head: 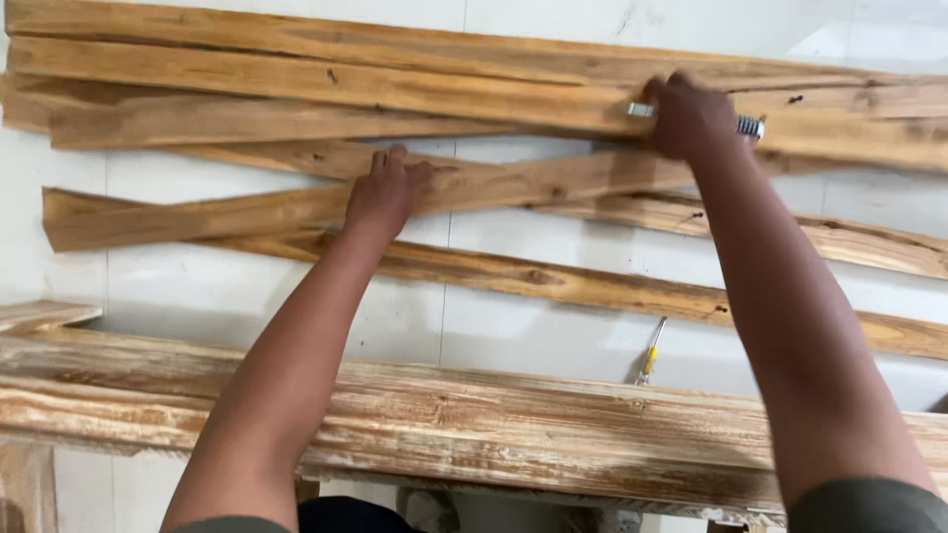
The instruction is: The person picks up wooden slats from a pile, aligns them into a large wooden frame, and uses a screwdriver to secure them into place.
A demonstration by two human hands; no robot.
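Observation:
Several long rough wooden planks (pixel 296 94) lie across a white tiled floor (pixel 513 336), some crossing one another. My left hand (pixel 380 192) rests flat, fingers apart, on a crossing plank (pixel 237 212) near the middle of the pile. My right hand (pixel 691 118) is closed around a metal tool (pixel 750 125) with silver ends showing on both sides of the fist, pressed against an upper plank (pixel 849 138).
A thick weathered wooden beam (pixel 553 434) with white residue runs across the foreground below my arms. A screwdriver with a yellow handle (pixel 650 353) lies on the floor beyond the beam. A short plank end (pixel 39 314) pokes in at the left.

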